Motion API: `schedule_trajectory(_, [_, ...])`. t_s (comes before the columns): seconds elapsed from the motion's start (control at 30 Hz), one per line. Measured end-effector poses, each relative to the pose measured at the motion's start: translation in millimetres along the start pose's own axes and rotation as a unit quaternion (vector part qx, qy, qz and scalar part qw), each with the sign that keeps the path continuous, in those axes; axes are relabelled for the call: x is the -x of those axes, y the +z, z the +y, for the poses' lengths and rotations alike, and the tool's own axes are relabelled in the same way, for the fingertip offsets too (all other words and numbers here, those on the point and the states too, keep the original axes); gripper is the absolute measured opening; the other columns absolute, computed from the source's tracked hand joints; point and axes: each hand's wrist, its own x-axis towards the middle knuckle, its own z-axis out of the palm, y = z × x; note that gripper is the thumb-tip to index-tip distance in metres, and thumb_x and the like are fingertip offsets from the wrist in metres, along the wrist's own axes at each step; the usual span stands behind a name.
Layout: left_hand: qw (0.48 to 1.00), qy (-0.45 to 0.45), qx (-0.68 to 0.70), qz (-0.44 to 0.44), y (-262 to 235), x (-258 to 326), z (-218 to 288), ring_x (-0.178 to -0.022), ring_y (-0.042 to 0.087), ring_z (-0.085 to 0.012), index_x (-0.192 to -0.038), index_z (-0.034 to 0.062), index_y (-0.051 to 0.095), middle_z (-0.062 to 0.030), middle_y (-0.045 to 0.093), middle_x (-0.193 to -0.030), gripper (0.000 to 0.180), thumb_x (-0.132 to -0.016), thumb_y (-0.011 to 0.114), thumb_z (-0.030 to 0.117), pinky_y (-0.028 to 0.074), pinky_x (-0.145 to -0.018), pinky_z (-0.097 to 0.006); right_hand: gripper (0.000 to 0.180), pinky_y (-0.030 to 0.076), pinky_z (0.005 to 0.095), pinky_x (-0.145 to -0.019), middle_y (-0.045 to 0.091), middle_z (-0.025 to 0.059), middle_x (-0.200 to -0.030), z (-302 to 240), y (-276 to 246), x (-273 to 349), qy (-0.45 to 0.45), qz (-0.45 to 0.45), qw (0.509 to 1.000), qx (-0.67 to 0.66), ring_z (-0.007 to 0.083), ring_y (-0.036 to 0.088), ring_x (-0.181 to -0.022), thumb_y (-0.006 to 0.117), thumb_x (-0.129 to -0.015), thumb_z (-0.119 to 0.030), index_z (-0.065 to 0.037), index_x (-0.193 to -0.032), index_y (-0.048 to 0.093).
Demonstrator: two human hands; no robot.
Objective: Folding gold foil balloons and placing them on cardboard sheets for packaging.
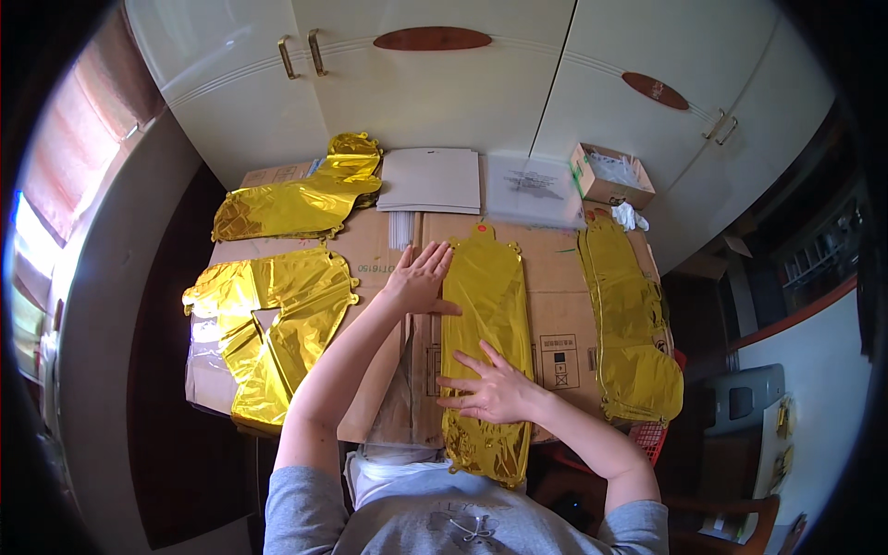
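Note:
A long gold foil balloon, flat and not inflated, lies lengthwise in front of me, its near end over the cardboard's front edge. My left hand is at its upper left edge, fingers stretched out together and thumb apart, the thumb reaching over the foil. Lower down, my right hand rests on the foil with fingers spread. Neither hand grips anything. The near end of the foil is crinkled, and small tabs stick out at its far end.
More flat gold foil balloons lie at the left, far left and right on the cardboard. Behind are grey-white card sheets, a clear plastic bag, a small open box and crumpled white tissue.

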Motion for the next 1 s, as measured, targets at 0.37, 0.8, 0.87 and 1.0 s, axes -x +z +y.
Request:
schedule_trajectory(0.37, [0.993, -0.092, 0.047, 0.052, 6.1, -19.7, -5.2, -0.149, 0.015, -0.0247, -0.152, 0.0056, 0.024, -0.0082, 0.023, -0.159, 0.072, -0.098, 0.035, 0.053, 0.013, -0.119, -0.050, 0.041, 0.011, 0.0666, -0.114, 0.044, -0.0135, -0.147, 1.6, -0.2, 2.9, -0.019, -0.029, 0.999, -0.002, 0.0298, 0.027, -0.144, 0.051, -0.094, -0.046, -0.045, -0.135, 0.051])
schedule_trajectory(0.8, [0.955, -0.109, 0.079, 0.263, 10.6, -4.2, 11.9, -0.147, 0.020, -0.0274, -0.146, 0.0023, 0.035, -0.0162, 0.032, -0.154, 0.071, -0.090, 0.055, 0.040, 0.012, -0.118, -0.053, 0.043, 0.009, 0.0672, -0.114, 0.043, -0.0101, -0.149, 0.1, 2.2, 5.3, -0.004, -0.018, 1.000, -0.013, 0.0255, 0.026, -0.145, 0.050, -0.096, -0.045, -0.040, -0.139, 0.049])
schedule_trajectory(0.87, [0.978, -0.059, 0.045, 0.194, 4.2, 18.6, 33.1, -0.146, 0.022, -0.0289, -0.145, 0.0018, 0.037, -0.0165, 0.033, -0.153, 0.073, -0.089, 0.056, 0.044, 0.015, -0.117, -0.054, 0.042, 0.015, 0.0653, -0.113, 0.049, -0.0052, -0.144, 13.0, -7.6, 6.0, 0.055, 0.070, 0.996, -0.013, 0.0253, 0.034, -0.140, 0.053, -0.095, -0.042, -0.031, -0.136, 0.054])
schedule_trajectory(1.0, [0.973, -0.046, 0.100, 0.202, 13.1, 41.4, 40.3, -0.144, 0.027, -0.0299, -0.145, 0.0016, 0.037, -0.0173, 0.036, -0.152, 0.075, -0.089, 0.056, 0.049, 0.018, -0.116, -0.055, 0.041, 0.029, 0.0588, -0.111, 0.061, 0.0055, -0.130, 71.2, -17.7, -1.3, 0.186, 0.242, 0.951, 0.056, 0.0234, 0.051, -0.128, 0.055, -0.095, -0.038, -0.014, -0.129, 0.060])
